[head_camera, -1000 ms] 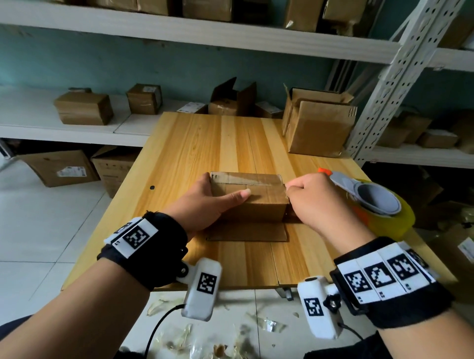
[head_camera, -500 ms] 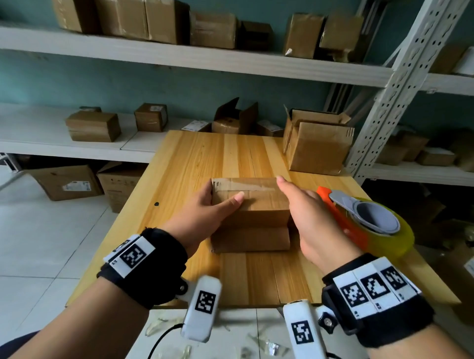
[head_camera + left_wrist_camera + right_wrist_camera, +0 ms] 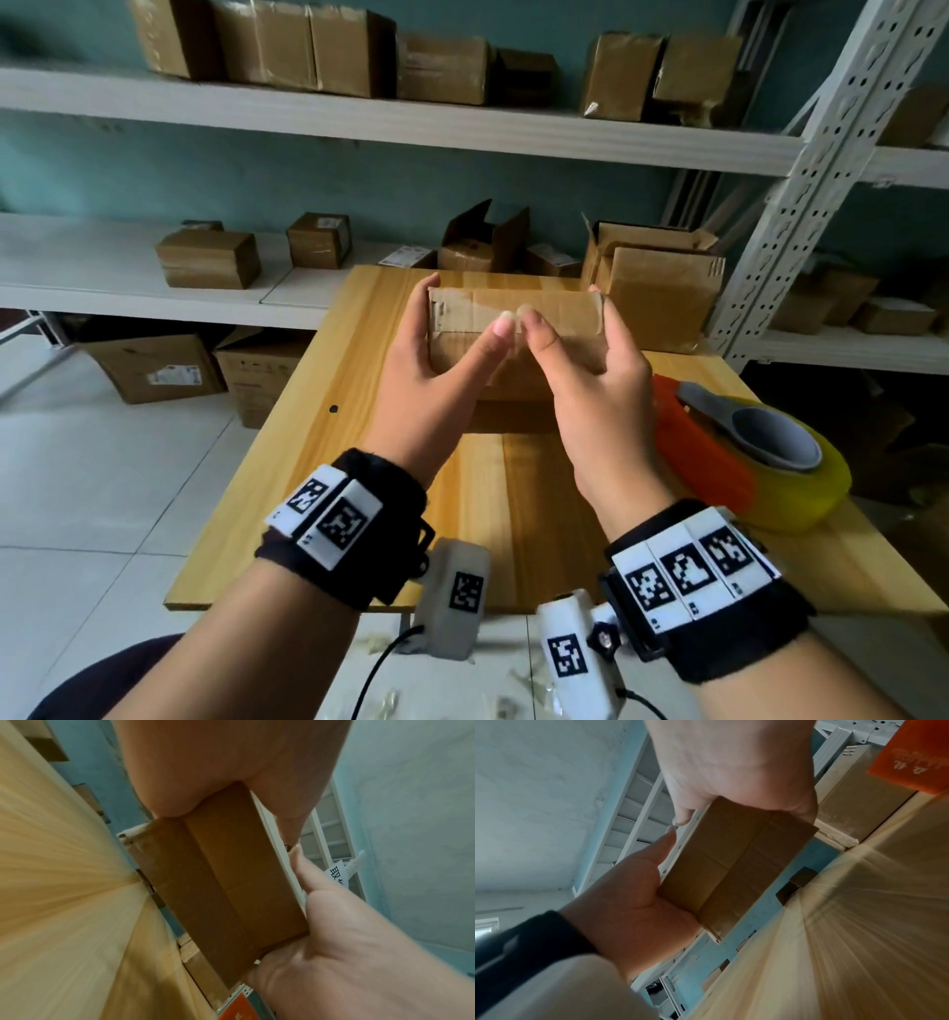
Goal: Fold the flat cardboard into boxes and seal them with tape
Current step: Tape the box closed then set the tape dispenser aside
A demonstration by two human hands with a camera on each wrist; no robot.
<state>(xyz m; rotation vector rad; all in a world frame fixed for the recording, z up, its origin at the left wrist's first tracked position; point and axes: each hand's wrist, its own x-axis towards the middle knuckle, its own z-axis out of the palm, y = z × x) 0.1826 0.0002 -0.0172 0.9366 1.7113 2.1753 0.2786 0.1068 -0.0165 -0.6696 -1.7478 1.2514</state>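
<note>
A small folded cardboard box [image 3: 557,316] with clear tape along its top is held up above the wooden table [image 3: 354,462]. My left hand [image 3: 452,354] grips its left end and my right hand [image 3: 585,370] grips its right end. Both thumbs meet on the near face. From below, the left wrist view shows the box [image 3: 223,886] between the left hand [image 3: 231,770] and the right hand [image 3: 347,953]. In the right wrist view the box bottom [image 3: 736,858] shows a centre seam. A yellow tape roll in an orange dispenser [image 3: 744,452] lies at the table's right.
A flat piece of cardboard [image 3: 513,419] lies on the table under the held box. An open carton [image 3: 662,288] stands at the table's far right corner. Shelves with several cartons run behind, and a white rack post [image 3: 801,180] rises at the right.
The box has risen off the table. My right hand moved from the box's corner to grip its right end, and both thumbs came together on the near face.
</note>
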